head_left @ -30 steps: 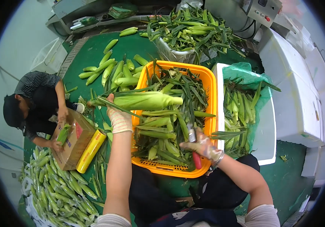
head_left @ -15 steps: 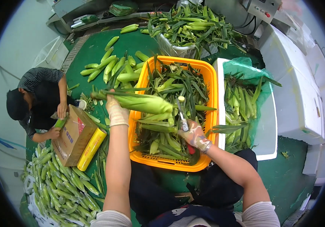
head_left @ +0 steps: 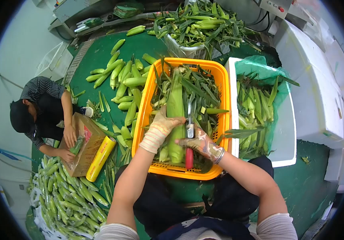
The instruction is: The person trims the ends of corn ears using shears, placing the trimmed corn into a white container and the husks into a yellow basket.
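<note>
My left hand, in a pale glove, is closed around an ear of corn that stands lengthwise over the orange basket. In my right hand, gloved in a camouflage pattern, is a red-handled cutting tool with a narrow metal blade. The tool lies alongside the ear, and the right thumb reaches to the husk. A small pale cut piece shows just right of the blade. Stripped husks and leaves fill the basket beneath both hands.
Loose corn ears lie on the green floor at left. A white foam box with corn stands right, a leaf-heaped white basket behind. At left a person handles corn on a carton beside a yellow roll and wrapped corn.
My left hand has brought the corn ear rightward and down, turning it from sideways to lengthwise. My right hand has moved slightly left, bringing the tool beside it. The small pale piece is off the blade tip.
</note>
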A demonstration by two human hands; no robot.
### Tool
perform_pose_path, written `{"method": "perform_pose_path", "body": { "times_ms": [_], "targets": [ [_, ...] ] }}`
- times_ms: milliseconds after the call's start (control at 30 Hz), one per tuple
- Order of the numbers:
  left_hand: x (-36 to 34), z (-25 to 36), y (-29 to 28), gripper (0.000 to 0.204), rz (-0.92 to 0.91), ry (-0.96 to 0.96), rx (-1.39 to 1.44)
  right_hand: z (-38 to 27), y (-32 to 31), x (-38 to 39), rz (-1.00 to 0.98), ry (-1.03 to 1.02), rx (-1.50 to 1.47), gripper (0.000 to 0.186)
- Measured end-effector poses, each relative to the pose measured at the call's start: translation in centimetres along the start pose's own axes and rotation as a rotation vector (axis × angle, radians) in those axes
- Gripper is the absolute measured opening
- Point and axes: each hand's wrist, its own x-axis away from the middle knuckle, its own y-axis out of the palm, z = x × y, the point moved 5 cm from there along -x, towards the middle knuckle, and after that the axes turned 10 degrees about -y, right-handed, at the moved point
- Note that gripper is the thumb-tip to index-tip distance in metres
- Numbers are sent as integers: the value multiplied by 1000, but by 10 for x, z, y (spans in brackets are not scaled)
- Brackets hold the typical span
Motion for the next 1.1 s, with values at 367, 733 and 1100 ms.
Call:
{"method": "perform_pose_path", "body": {
  "times_ms": [367,733,1100],
  "targets": [
    [18,23,-23,72,387,105,-1056,12,-14,4,-175,212,238,86],
    [2,-7,-75,78,-5,-174,-463,0,-57,-10,-98,208,15,34],
    [17,-17,-15,82,-662,-189,554,-14,-7,8,-408,207,-168,55]
  ]
}}
